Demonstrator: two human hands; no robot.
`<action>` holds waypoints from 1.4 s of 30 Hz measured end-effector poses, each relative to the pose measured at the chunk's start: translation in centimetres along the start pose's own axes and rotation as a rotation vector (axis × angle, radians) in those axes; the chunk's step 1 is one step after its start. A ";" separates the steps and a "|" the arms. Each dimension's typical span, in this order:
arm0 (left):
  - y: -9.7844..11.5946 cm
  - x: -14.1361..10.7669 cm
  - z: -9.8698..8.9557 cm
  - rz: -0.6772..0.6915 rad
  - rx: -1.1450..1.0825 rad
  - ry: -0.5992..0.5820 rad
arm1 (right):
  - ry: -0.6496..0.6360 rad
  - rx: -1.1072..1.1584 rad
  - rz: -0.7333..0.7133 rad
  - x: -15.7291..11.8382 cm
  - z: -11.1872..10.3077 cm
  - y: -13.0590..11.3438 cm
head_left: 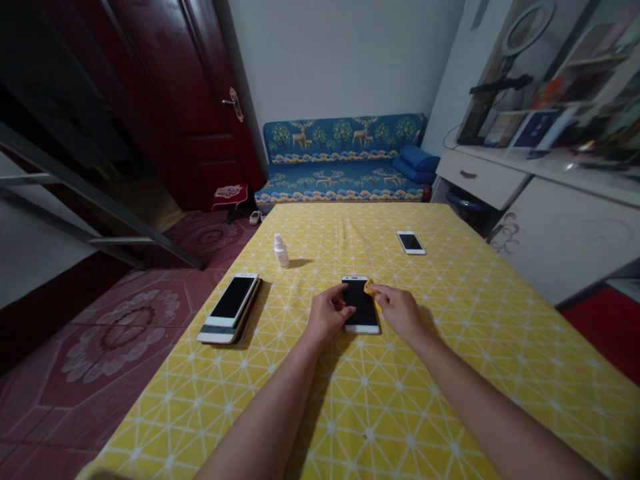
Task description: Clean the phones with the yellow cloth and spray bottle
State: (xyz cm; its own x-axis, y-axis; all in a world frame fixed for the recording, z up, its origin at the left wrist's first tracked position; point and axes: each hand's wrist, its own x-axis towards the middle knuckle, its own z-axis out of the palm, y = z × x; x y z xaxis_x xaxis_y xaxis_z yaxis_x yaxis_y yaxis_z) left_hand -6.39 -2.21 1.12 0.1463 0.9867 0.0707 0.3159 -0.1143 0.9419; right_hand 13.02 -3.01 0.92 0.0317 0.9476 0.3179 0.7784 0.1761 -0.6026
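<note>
Two hands: the left hand (327, 313) and the right hand (400, 312) reach in from the bottom of the view, one on each side of the centre smartphone (361, 305).
Left fingers: loosely curved, not clenched, with the fingertips resting on the lower left of the phone's screen.
Right fingers: pinched around a small yellow cloth (371, 288), which touches the phone's upper right corner.
Centre smartphone: lying flat between the hands, dark screen facing up, white frame.
Left of the centre smartphone: a white smartphone (230, 305) lying on a dark phone or case, slightly skewed.
Beyond and left of it: a small white spray bottle (281, 252), upright.
Beyond and right of it: another white smartphone (411, 243), lying flat, well apart.
Beneath it: a yellow tablecloth (450, 373) with a white geometric pattern.
Far beyond it: a blue sofa (340, 157) printed with deer and trees, a dark red door (200, 100) to its left, and a white desk (480, 177) to its right.
</note>
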 end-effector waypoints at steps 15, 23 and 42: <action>-0.1 -0.1 0.6 -0.040 0.001 0.078 | -0.022 0.042 -0.053 -0.7 -0.4 0.9; -0.1 -0.2 0.6 -0.021 0.032 0.078 | -0.005 0.049 -0.079 -5.2 -1.5 -0.4; 0.2 -0.2 0.5 -0.006 0.017 0.096 | 0.036 -0.193 -0.304 -7.0 -2.3 -2.7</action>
State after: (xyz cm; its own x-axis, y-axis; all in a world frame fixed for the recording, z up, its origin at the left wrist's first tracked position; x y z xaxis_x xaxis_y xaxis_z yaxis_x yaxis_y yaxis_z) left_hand -5.85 -2.46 1.08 0.0547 0.9938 0.0971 0.3323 -0.1098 0.9368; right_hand 12.18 -10.78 2.01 -0.2000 0.8492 0.4887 0.8597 0.3914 -0.3283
